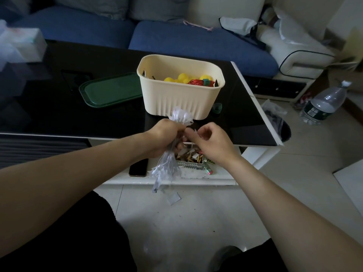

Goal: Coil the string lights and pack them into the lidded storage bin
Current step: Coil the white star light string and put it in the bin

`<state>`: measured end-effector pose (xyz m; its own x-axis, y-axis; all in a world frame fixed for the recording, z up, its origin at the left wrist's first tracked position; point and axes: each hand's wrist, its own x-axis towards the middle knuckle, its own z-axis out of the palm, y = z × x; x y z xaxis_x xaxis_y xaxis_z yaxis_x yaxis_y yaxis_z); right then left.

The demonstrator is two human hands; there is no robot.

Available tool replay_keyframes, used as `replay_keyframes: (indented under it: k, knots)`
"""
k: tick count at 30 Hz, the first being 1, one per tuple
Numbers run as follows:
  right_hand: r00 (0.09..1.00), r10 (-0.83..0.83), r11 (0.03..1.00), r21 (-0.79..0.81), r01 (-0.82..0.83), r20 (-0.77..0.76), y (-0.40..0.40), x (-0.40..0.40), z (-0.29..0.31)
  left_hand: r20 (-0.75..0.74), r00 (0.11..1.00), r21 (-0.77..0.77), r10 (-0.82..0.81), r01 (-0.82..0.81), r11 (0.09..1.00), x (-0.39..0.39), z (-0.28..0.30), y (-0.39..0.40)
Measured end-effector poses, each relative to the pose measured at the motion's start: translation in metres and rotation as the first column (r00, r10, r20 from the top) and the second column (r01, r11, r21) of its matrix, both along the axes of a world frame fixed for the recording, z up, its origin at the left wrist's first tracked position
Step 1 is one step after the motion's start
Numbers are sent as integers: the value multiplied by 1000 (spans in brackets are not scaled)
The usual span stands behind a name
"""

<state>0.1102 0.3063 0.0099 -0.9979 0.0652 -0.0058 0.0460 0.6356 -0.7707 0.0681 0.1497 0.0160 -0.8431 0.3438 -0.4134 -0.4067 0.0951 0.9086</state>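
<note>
1. I see the left hand with its grip closed round the bundled string lights, held above the desk's near edge.
2. Right hand pinches a strand at the bundle (fingers curled).
3. Cream storage bin stands just beyond, lidless; the green lid lies to its left.

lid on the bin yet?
No, the green lid lies flat on the black table left of the open cream bin.
</note>
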Motion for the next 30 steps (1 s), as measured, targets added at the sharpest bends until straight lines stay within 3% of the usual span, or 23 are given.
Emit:
replay_keyframes:
  k: [4,6,8,14,23,26,30]
  knots:
    - [949,22,957,-282,72,315,4,1,3,-35,997,98,67,-64,993,-2,6,-4]
    - [920,105,915,-400,59,376,4,1,4,-44,997,108,60,-55,993,0,8,-4]
    - [939,153,882,-471,11,309,2,1,3,-41,998,123,44,-39,992,1,9,-3]
    - [990,71,789,-614,21,124,-3,0,9,-70,997,96,39,-32,995,0,9,-5]
    - [987,-158,849,-512,129,-12,-15,0,14,-114,993,124,-29,43,991,3,6,-1]
    - [980,-165,923,-367,114,-109,-15,-2,13,-115,993,134,-36,52,990,3,4,1]
    - [960,-50,991,-133,14,-274,-17,2,13,-131,991,136,-21,39,990,5,-1,5]
